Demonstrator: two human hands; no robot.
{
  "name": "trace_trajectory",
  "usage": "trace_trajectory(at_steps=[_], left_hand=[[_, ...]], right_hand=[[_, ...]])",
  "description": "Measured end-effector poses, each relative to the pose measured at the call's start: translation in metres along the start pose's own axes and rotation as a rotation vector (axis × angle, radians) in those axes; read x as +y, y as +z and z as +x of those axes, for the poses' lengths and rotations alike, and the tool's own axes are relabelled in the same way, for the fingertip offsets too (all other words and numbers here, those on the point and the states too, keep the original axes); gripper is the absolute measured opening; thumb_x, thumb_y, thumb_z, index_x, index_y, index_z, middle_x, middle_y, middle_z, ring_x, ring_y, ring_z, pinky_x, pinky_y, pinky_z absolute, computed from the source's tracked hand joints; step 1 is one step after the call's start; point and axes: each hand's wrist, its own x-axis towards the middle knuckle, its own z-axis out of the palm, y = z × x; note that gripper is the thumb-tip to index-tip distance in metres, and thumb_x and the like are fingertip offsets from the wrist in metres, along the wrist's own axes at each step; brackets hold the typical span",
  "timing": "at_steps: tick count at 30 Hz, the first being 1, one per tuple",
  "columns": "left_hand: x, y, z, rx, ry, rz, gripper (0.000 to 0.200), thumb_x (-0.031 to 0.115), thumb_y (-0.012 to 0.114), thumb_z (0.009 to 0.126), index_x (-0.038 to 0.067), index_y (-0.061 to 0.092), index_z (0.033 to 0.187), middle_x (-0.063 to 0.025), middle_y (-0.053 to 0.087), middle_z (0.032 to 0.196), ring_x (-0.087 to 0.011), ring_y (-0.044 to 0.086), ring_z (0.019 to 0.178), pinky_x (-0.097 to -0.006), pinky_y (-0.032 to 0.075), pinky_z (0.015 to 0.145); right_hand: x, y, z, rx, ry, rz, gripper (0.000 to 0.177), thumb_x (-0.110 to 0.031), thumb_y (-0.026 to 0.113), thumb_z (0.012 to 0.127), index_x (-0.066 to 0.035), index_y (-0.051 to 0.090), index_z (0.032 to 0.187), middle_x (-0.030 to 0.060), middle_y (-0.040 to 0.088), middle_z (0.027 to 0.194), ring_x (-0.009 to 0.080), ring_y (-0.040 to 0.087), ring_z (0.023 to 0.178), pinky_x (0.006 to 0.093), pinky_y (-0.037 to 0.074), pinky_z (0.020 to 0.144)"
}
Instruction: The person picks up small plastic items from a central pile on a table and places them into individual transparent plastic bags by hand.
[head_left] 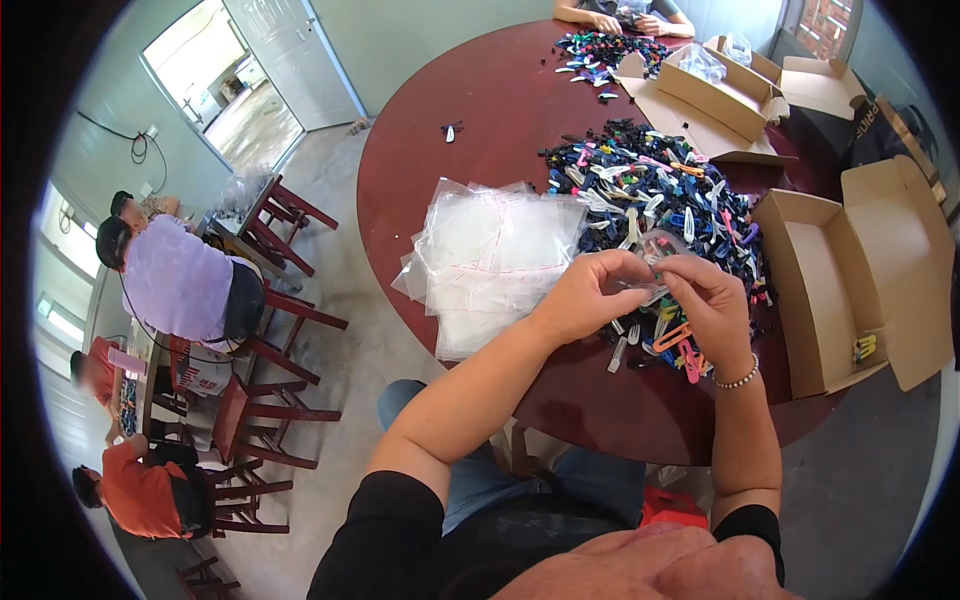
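My left grip [585,297] and right grip [712,308] pinch the small clear plastic bag [661,246] by its rim, over the heap of coloured plastic clips [650,185]. Judged featherlight, limp, slick; rim holds best.

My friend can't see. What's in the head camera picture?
A person's left hand and right hand hold a small clear plastic bag over a pile of small colourful clips on a round dark red table. Beside the pile lie flat clear plastic bags.
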Motion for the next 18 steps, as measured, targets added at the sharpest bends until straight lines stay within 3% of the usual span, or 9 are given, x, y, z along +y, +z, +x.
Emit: trace_trajectory(at_steps=[5, 7, 14, 17, 18], left_hand=[[0.001, -0.002, 0.0, 0.005, -0.026, 0.042, 0.016, 0.004, 0.065, 0.087, 0.001, 0.067, 0.103, -0.0007, 0.066, 0.094, -0.0064, 0.06, 0.082, -0.0215, 0.048, 0.074], [-0.003, -0.004, 0.001, 0.0, -0.036, 0.051, 0.017, 0.003, 0.064, 0.087, 0.001, 0.068, 0.103, -0.0009, 0.066, 0.095, -0.0064, 0.06, 0.082, -0.0215, 0.048, 0.074], [0.001, -0.002, -0.001, 0.007, -0.04, -0.032, 0.018, 0.002, 0.061, 0.088, 0.001, 0.067, 0.105, -0.0015, 0.066, 0.096, -0.006, 0.06, 0.083, -0.0217, 0.049, 0.073], [-0.007, -0.008, 0.001, -0.056, -0.027, 0.048, 0.021, 0.002, 0.06, 0.087, 0.0, 0.064, 0.108, -0.0024, 0.066, 0.098, -0.008, 0.061, 0.086, -0.0236, 0.05, 0.075], [-0.006, -0.007, 0.0, -0.059, -0.031, 0.04, 0.023, 0.001, 0.06, 0.087, 0.0, 0.063, 0.109, -0.0026, 0.066, 0.099, -0.0086, 0.061, 0.086, -0.0241, 0.051, 0.076]], right_hand=[[0.004, 0.002, -0.001, -0.019, -0.085, 0.02, 0.013, -0.003, 0.063, 0.089, 0.003, 0.069, 0.1, 0.0076, 0.067, 0.1, 0.0115, 0.061, 0.089, 0.0236, 0.049, 0.078], [0.001, 0.001, -0.002, -0.008, 0.004, 0.064, 0.013, -0.002, 0.063, 0.089, 0.003, 0.069, 0.1, 0.0084, 0.066, 0.101, 0.0138, 0.061, 0.095, 0.0259, 0.047, 0.084], [-0.006, 0.006, -0.003, 0.08, 0.113, 0.126, 0.012, -0.003, 0.063, 0.09, 0.002, 0.069, 0.098, 0.0062, 0.067, 0.095, 0.0119, 0.062, 0.085, 0.0244, 0.049, 0.078], [-0.012, -0.004, 0.001, 0.024, -0.121, -0.333, 0.011, -0.006, 0.064, 0.089, 0.002, 0.069, 0.095, 0.004, 0.067, 0.081, 0.0069, 0.06, 0.075, 0.0213, 0.047, 0.067], [-0.013, -0.008, 0.001, 0.046, -0.099, -0.351, 0.011, -0.007, 0.064, 0.089, 0.002, 0.069, 0.095, 0.004, 0.067, 0.081, 0.0069, 0.06, 0.075, 0.0213, 0.047, 0.067]])
